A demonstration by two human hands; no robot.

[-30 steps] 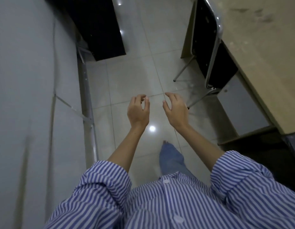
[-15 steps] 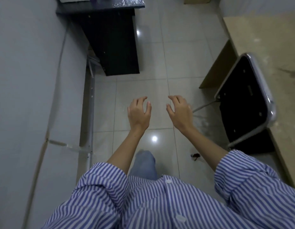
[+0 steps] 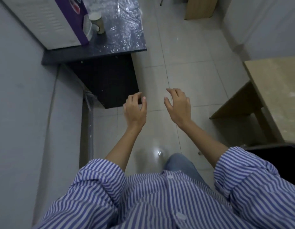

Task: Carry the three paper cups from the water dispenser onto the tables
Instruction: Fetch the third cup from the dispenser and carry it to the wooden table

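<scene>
A paper cup (image 3: 97, 23) stands on a dark, shiny counter (image 3: 120, 38) at the upper left, right beside the white and purple water dispenser (image 3: 49, 22). Part of the cup's base is hidden by the dispenser's tap area. My left hand (image 3: 135, 109) and my right hand (image 3: 178, 106) hover over the tiled floor, well short of the counter top, both empty with fingers curled and apart. A light wooden table (image 3: 279, 90) lies at the right edge.
A grey wall (image 3: 24, 113) runs along my left with a metal rail at its base. The counter's dark cabinet (image 3: 107, 80) juts out ahead left. A black chair seat (image 3: 279, 159) shows at lower right. A wooden furniture piece (image 3: 199, 7) stands far ahead.
I have walked forward along the wall; the counter with the dispenser and cup has come into view, and the chair slid back to my lower right. Both hands stay empty, raised.
</scene>
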